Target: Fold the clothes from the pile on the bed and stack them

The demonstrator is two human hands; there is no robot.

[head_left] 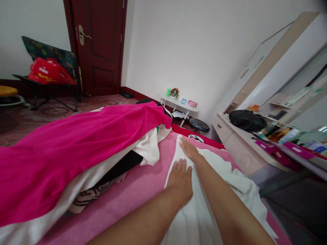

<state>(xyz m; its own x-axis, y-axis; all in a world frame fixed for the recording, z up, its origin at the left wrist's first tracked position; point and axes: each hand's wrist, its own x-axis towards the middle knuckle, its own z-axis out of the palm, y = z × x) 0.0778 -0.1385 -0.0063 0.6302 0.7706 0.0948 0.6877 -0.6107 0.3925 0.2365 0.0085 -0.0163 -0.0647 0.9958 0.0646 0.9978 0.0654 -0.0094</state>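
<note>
A white garment (pixel 219 190) lies spread on the pink bed cover (pixel 138 190). My left hand (pixel 180 180) rests flat on the garment's left edge, fingers stretched out and open. My right hand (pixel 188 149) lies flat further up on the same white cloth near its top end, fingers together and extended. Neither hand grips anything. To the left, a heap of clothes is topped by a large magenta garment (pixel 76 146), with white (pixel 148 146), black and striped pieces beneath it.
A dresser (pixel 242 149) on the right holds a black bag (pixel 246 120), bottles and pink boxes. A small white table (pixel 178 103) stands by the far wall. A dark red door (pixel 99 47) and a folding chair (pixel 51 81) with a red bag are at the back left.
</note>
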